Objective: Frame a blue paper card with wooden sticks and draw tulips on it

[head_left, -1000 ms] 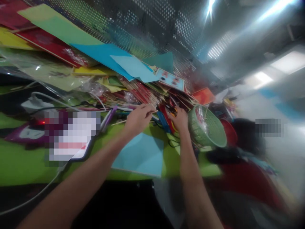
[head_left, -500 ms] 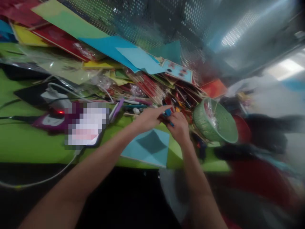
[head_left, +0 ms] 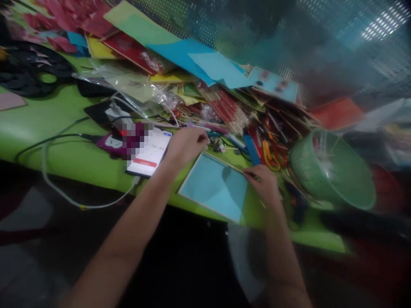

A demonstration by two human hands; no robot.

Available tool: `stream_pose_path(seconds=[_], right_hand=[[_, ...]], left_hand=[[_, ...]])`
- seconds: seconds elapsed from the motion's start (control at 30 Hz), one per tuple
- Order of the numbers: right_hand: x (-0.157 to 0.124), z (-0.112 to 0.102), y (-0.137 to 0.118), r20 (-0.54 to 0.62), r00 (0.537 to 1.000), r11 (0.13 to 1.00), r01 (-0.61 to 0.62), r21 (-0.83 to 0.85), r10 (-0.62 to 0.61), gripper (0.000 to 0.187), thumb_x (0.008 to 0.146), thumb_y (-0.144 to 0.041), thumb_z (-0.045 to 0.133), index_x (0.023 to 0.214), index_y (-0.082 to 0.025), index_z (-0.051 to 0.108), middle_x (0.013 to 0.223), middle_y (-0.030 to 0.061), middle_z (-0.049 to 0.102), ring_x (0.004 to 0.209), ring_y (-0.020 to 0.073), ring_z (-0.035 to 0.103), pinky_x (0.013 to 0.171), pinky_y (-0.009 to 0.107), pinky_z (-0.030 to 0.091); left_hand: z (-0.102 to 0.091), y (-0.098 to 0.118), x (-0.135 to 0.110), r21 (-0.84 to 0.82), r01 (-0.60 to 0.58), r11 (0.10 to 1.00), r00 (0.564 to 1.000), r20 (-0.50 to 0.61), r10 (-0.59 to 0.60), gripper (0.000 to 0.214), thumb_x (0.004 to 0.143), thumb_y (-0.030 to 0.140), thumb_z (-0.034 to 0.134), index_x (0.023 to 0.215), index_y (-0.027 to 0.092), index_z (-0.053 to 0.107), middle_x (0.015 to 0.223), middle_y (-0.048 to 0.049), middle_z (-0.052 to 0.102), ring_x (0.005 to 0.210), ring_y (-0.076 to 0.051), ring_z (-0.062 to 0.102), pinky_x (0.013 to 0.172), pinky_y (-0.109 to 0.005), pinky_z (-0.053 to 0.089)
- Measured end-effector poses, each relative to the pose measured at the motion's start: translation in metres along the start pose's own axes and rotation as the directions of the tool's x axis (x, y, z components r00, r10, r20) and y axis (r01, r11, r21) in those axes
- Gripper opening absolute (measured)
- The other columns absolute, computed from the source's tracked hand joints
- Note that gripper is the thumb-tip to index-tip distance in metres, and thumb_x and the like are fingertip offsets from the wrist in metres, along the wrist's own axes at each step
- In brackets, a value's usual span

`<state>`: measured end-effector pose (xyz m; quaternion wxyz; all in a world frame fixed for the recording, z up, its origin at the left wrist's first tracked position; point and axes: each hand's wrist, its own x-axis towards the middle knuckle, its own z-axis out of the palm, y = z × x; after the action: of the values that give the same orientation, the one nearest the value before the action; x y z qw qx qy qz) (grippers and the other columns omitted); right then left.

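Observation:
A light blue paper square (head_left: 215, 186) lies on the green table (head_left: 64, 154) near its front edge. A thin wooden stick (head_left: 224, 162) runs along the square's far edge. My left hand (head_left: 186, 144) is closed at the stick's left end, at the square's far left corner. At the far right corner my right hand (head_left: 261, 183) pinches the stick's other end. A blue-handled tool (head_left: 251, 149) lies just beyond the square.
A phone (head_left: 150, 152) on a white cable lies left of my left hand. A green plastic basket (head_left: 334, 171) tilts at the right. Behind are bundles of sticks (head_left: 224, 107), scissors (head_left: 271, 155), plastic bags and stacked coloured paper sheets (head_left: 180, 55).
Both hands pulled back from the heap of tools and sticks to the blue square, bringing a thin stick now laid along its far edge. The camera swung left and down.

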<state>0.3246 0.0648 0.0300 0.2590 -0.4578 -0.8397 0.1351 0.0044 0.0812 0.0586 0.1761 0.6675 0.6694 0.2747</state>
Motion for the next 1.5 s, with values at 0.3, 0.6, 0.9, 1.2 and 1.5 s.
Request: stream_pose_path(seconds=[0.3, 0.6, 0.9, 1.2, 1.5], right_hand=[[-0.002, 0.000, 0.001, 0.054, 0.999, 1.000, 0.010, -0.022, -0.009, 0.017, 0.100, -0.028, 0.066, 0.096, -0.023, 0.082, 0.088, 0.0075, 0.078, 0.085, 0.0254, 0.070, 0.079, 0.039, 0.052], [0.000, 0.004, -0.003, 0.068, 0.997, 0.998, 0.029, -0.050, -0.026, 0.016, 0.101, -0.027, 0.066, 0.096, -0.022, 0.081, 0.088, 0.0072, 0.078, 0.085, 0.0254, 0.070, 0.080, 0.039, 0.052], [0.001, 0.001, -0.007, 0.063, 0.998, 0.999, -0.014, -0.035, 0.017, 0.013, 0.098, -0.025, 0.069, 0.098, -0.022, 0.082, 0.092, 0.0075, 0.079, 0.090, 0.0258, 0.071, 0.083, 0.040, 0.055], [-0.002, -0.019, -0.006, -0.085, 0.972, 0.975, -0.220, -0.028, 0.217, 0.014, 0.095, -0.026, 0.068, 0.091, -0.025, 0.081, 0.091, 0.0050, 0.079, 0.088, 0.0248, 0.070, 0.084, 0.040, 0.055], [-0.002, -0.012, -0.007, 0.121, 0.980, 0.985, -0.144, -0.095, 0.155, 0.012, 0.095, -0.018, 0.071, 0.085, -0.022, 0.075, 0.088, 0.0049, 0.075, 0.090, 0.0238, 0.067, 0.082, 0.036, 0.049]], left_hand=[[0.002, 0.003, -0.008, 0.117, 0.051, 0.992, 0.990, 0.123, -0.065, 0.018, 0.095, 0.027, 0.065, 0.099, 0.021, 0.081, 0.096, -0.0085, 0.081, 0.093, -0.030, 0.075, 0.078, -0.035, 0.051], [0.006, 0.004, -0.010, 0.168, 0.013, 0.986, 0.975, 0.219, -0.050, 0.018, 0.095, 0.022, 0.062, 0.097, 0.022, 0.080, 0.106, -0.0065, 0.080, 0.096, -0.027, 0.073, 0.082, -0.035, 0.052], [0.013, -0.004, -0.008, 0.178, -0.062, 0.982, 0.966, 0.257, 0.015, 0.014, 0.093, 0.024, 0.062, 0.094, 0.023, 0.077, 0.102, -0.0058, 0.076, 0.094, -0.024, 0.069, 0.083, -0.034, 0.050], [0.013, -0.010, -0.006, 0.189, -0.111, 0.976, 0.960, 0.273, 0.056, 0.013, 0.092, 0.027, 0.061, 0.093, 0.022, 0.074, 0.094, -0.0044, 0.071, 0.083, -0.021, 0.061, 0.073, -0.031, 0.042], [0.012, -0.011, -0.005, 0.164, -0.107, 0.981, 0.956, 0.289, 0.055, 0.015, 0.091, 0.028, 0.062, 0.096, 0.021, 0.074, 0.099, -0.0052, 0.074, 0.084, -0.022, 0.061, 0.078, -0.032, 0.044]])
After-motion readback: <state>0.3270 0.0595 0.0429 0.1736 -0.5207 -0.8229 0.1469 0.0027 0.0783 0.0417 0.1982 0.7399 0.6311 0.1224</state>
